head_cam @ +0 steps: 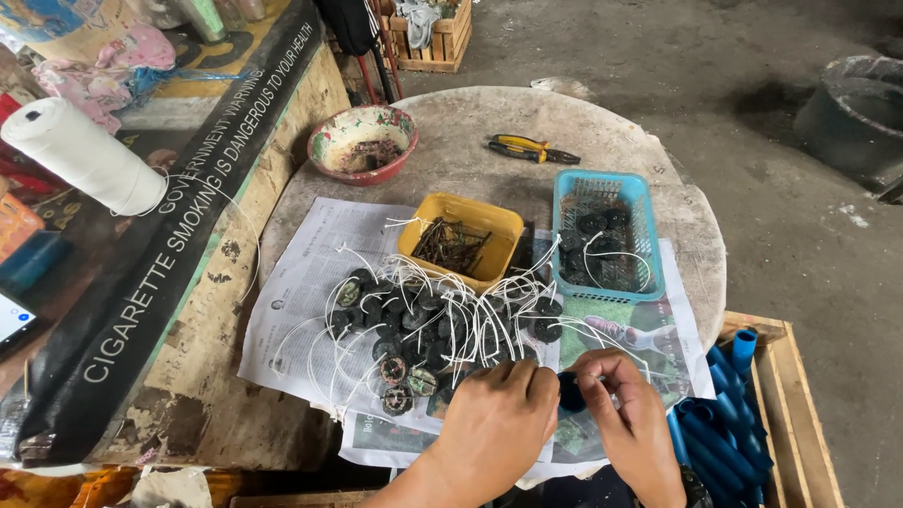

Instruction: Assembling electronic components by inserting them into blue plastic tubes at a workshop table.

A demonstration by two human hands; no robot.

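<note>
Dark round piece [570, 393] sits pinched between my left hand [496, 420] and right hand [632, 414], fingers of both closed on it, at the table's [451, 155] near edge beside the pile of strung black discs [428, 325].

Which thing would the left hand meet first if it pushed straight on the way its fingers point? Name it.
Most likely the pile of dark round pieces with white strings on the newspaper, just beyond the left hand. Past that sits the yellow tray. Depth is hard to judge from one view.

Yellow tray [460, 224], blue basket [602, 193], black discs [414, 325] (white strings), b&w newspaper [306, 292]
</note>
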